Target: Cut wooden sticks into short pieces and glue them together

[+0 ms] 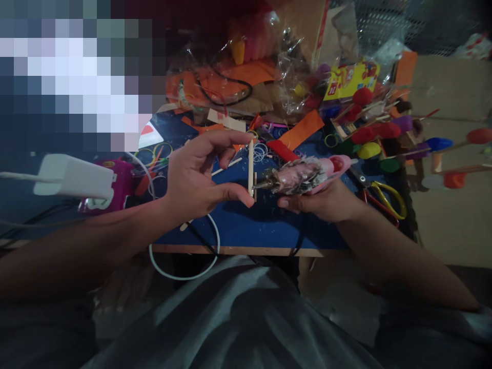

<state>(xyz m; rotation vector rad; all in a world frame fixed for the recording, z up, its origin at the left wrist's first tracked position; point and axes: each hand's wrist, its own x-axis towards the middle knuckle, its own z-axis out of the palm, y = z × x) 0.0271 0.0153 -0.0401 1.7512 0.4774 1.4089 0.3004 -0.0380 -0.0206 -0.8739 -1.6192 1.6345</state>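
My left hand point(209, 171) pinches a popsicle stick point(251, 166) endwise between thumb and forefinger. A second, shorter wooden piece point(255, 185) shows just behind the stick's lower end; whether the two are joined I cannot tell. My right hand point(323, 200) is wrapped round a pink hot glue gun point(300, 175), its front coated in old glue and whitish strands. The nozzle points left and meets the wood near its lower end, close to my left thumb. Both are held above the blue tabletop point(246, 228).
Yellow and red-handled scissors point(384, 197) lie right of my right hand. A white charger point(73, 177) sits in a magenta power strip point(123, 184) at left, its white cable point(184, 278) looping over the table edge. Balloons on sticks point(384, 130), orange paper point(303, 128) and plastic wrapping point(292, 66) crowd the back.
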